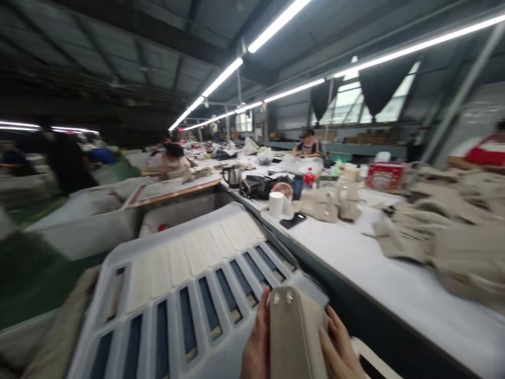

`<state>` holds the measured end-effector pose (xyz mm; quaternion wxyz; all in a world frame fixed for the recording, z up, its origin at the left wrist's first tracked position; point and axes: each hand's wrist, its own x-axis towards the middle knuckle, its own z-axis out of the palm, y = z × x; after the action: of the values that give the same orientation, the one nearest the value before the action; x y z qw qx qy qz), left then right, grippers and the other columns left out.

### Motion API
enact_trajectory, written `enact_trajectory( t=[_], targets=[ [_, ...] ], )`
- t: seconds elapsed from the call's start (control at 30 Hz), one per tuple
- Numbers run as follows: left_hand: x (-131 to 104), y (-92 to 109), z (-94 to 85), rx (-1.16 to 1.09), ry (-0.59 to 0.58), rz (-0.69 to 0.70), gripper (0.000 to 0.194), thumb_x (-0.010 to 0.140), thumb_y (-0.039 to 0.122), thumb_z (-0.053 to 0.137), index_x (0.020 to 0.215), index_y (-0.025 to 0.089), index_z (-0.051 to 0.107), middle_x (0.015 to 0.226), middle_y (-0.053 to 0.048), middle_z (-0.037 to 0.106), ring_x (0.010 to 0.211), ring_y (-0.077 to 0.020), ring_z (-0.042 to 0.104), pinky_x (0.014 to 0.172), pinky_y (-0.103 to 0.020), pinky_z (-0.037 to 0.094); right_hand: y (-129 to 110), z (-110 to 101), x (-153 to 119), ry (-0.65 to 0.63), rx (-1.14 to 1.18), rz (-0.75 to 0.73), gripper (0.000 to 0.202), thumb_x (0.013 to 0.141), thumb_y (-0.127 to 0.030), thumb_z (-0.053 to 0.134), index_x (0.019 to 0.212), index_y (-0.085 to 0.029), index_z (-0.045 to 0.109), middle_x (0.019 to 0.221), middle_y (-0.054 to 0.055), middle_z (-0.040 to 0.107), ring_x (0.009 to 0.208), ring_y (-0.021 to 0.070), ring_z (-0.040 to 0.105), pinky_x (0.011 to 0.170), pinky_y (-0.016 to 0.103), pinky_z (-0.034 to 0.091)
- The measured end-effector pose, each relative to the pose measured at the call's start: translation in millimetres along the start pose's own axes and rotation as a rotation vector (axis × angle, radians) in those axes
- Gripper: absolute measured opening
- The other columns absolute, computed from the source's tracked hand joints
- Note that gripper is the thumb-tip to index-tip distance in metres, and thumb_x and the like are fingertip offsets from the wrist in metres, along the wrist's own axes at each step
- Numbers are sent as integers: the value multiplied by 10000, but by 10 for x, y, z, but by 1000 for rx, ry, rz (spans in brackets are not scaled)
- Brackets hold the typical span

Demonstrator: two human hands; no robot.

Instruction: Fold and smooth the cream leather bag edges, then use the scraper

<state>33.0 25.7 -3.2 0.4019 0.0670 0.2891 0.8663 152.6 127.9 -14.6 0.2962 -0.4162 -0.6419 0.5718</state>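
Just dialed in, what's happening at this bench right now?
Both hands hold a beige bag piece at the bottom of the view: left hand on its left edge, right hand on its right. It sits over a white slotted rack with some slots filled. Similar beige pieces pile on the white table. Other people work farther back.

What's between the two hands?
A beige bag piece sits between the left hand and right hand, held by both, in the head view.

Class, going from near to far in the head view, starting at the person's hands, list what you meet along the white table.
Beige piece held by both hands, left hand, right hand → slotted white tray → white roll → kettle → seated person.
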Motion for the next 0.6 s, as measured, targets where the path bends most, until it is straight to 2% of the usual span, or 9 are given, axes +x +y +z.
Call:
enact_trajectory(
  t=[0.07, 0.13, 0.23, 0.37, 0.47, 0.53, 0.6],
  targets=[
    [-57, -118, 54, -19, -5, -98, 606, 905, 551, 590, 1453, 326, 462, 1487, 6, 507, 1391, -254, 431, 1190, -377, 303, -34, -24, -68, -41, -1, 7, 850, 837, -781, 422, 1429, -177, 508, 1514, 108, 451, 1436, 288, 354, 1210, 435, 223],
    [-94, -164, 87, -47, 24, -199, 521, 960, 488, 524, 1457, 351, 448, 1469, 6, 530, 1383, -249, 442, 1185, -383, 311, -95, -32, -159, -59, -50, -37, 805, 884, -745, 359, 1409, -161, 540, 1531, 97, 424, 1449, 279, 329, 1216, 437, 198],
    [-103, -183, 122, -44, 66, -258, 499, 985, 461, 485, 1471, 372, 414, 1419, -27, 580, 1331, -270, 505, 1153, -425, 366, -175, -32, -305, -61, -106, -179, 619, 979, -574, 332, 1444, -201, 499, 1492, 76, 484, 1400, 252, 421, 1190, 417, 298],
    [-74, -265, 134, 120, 115, -149, 631, 886, 546, 633, 1451, 349, 433, 1444, -39, 555, 1317, -276, 518, 1124, -359, 410, -233, -71, -358, -53, -193, -384, 543, 987, -399, 404, 1479, -170, 436, 1428, 115, 551, 1288, 263, 554, 1072, 359, 461],
    [-80, -328, 175, 283, 133, -123, 652, 880, 616, 594, 1454, 365, 411, 1422, -29, 572, 1281, -278, 550, 1071, -353, 468, -306, -122, -310, -36, -215, -359, 467, 979, -406, 420, 1342, -154, 572, 1132, 135, 724, 1019, 279, 702, 867, 323, 551],
    [-109, -342, 228, 436, 130, -111, 662, 886, 643, 562, 1464, 363, 401, 1394, -36, 593, 1248, -280, 577, 1026, -340, 504, -357, -149, -292, 27, -194, -305, 372, 973, -428, 438, 1113, -182, 680, 879, 91, 744, 808, 253, 716, 714, 284, 528],
    [-149, -343, 278, 585, 146, -85, 671, 889, 639, 556, 1468, 334, 412, 1413, -46, 577, 1288, -286, 544, 1008, -319, 515, -379, -165, -296, 76, -149, -267, 332, 962, -434, 468, 904, -194, 690, 755, 60, 716, 684, 217, 680, 616, 257, 462]
  ],
)
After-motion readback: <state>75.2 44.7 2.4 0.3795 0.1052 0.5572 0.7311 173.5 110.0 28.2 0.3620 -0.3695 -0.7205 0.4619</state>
